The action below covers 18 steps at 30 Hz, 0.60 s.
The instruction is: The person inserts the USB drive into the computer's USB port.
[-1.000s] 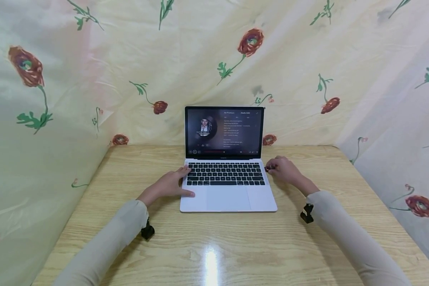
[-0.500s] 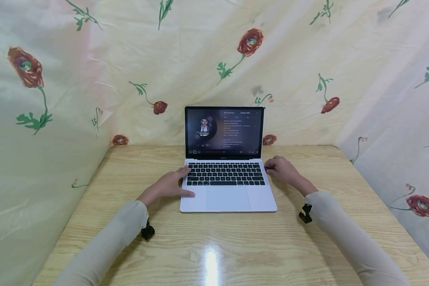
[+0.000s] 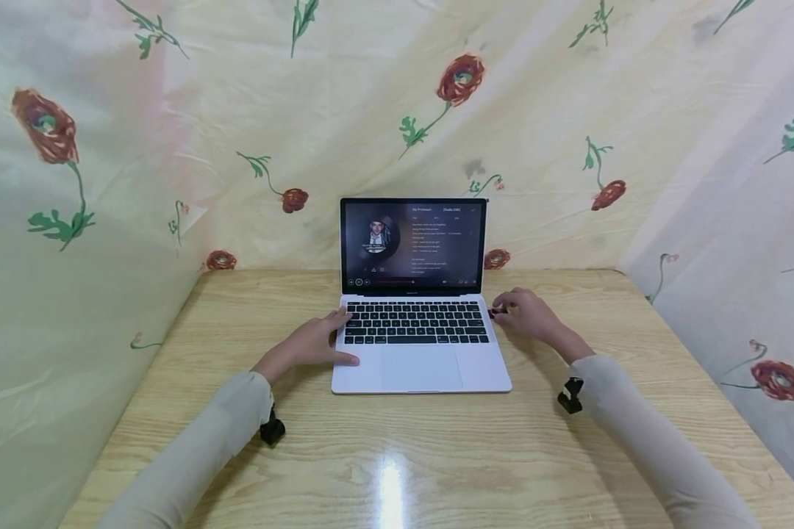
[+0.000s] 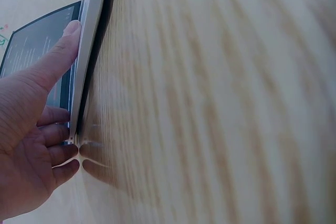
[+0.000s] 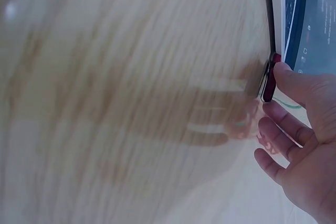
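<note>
A silver laptop (image 3: 357, 378) stands open on the wooden table, its dark screen (image 3: 430, 257) showing a music player with lyrics. My left hand (image 3: 311, 342) rests on its left side, thumb on the palm rest and fingers spread by the keyboard's edge; in the left wrist view the fingertips (image 4: 63, 153) touch that side. At the laptop's right edge my right hand (image 3: 529, 316) pinches a small dark red and black USB flash drive (image 5: 270, 80) between thumb and index finger. The drive's end meets the laptop's side; how deep it sits cannot be told.
Flower-printed cloth (image 3: 384, 110) hangs behind and on both sides of the table (image 3: 397, 448). Black wrist mounts (image 3: 273, 426) hang below both sleeves. A bright lamp reflection lies on the table's front part.
My right hand has shifted very slightly right from the laptop's edge, and a little more of the USB flash drive shows. The left hand stays in place; the head view has moved slightly.
</note>
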Available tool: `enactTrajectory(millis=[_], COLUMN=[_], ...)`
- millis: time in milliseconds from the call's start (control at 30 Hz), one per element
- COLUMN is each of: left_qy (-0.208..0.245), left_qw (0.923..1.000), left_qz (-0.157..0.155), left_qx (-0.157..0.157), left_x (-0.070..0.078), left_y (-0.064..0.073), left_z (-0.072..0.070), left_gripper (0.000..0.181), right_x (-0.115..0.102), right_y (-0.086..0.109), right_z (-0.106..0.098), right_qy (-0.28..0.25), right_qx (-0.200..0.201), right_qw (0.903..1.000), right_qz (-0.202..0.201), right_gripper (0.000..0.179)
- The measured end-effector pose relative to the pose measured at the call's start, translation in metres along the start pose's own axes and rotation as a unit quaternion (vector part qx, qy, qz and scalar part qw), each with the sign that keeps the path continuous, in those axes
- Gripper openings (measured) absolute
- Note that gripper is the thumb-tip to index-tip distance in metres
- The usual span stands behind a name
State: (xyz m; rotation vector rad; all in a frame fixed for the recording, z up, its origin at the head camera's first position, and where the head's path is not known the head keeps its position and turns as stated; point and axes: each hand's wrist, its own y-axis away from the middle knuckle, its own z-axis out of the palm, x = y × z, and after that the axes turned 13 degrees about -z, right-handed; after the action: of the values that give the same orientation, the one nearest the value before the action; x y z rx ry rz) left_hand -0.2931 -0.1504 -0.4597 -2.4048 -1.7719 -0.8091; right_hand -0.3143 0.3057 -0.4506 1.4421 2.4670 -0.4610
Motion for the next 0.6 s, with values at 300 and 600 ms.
enactTrajectory(millis=[300, 600], left_qy=[0.002, 0.001], left_qw=[1.0000, 1.0000], left_qz=[-0.001, -0.002], left_qx=[0.000, 0.000], left_x=[0.0005, 0.0005], left_y=[0.0007, 0.0003], left_z=[0.0006, 0.0010], left_gripper=[0.106, 0.106], right_x=[0.0008, 0.0060], right_y=[0.0049, 0.0095], right_z=[-0.0053, -0.0090], right_qy=[-0.011, 0.000], right_qx=[-0.003, 0.002], right_qw=[0.9999, 0.9999], right_qz=[0.006, 0.013], right_gripper=[0.023, 0.030])
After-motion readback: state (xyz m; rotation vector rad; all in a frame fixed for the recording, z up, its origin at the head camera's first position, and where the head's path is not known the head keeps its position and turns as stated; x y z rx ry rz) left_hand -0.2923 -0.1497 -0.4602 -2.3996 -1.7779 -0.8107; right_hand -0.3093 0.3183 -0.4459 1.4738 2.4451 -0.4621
